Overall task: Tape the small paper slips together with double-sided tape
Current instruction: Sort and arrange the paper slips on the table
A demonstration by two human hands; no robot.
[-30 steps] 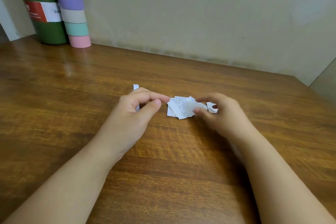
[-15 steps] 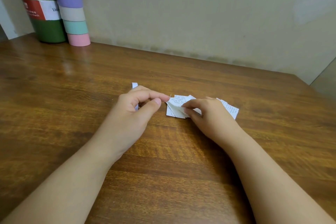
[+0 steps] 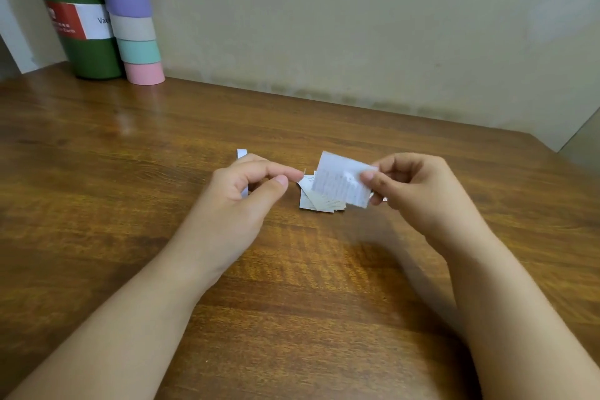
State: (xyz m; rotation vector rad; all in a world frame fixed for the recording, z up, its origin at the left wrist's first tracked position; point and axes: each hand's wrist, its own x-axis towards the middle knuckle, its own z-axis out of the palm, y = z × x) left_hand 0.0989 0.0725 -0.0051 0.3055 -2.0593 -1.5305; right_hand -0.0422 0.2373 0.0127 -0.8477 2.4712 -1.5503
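Green flask [image 3: 78, 19] — pastel tube [image 3: 131, 13] beside it

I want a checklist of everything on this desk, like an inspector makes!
Surface: wooden table, glossy.
Job's things: printed paper slip lifted; pile of slips lying under it; white tape strip behind left hand.
Clutter: green bottle and pastel striped tube, far left corner.
Grippers: right hand pinches the slip; left hand curled, thumb near forefinger.
Cables: nothing seen.
Surroundings: beige wall.
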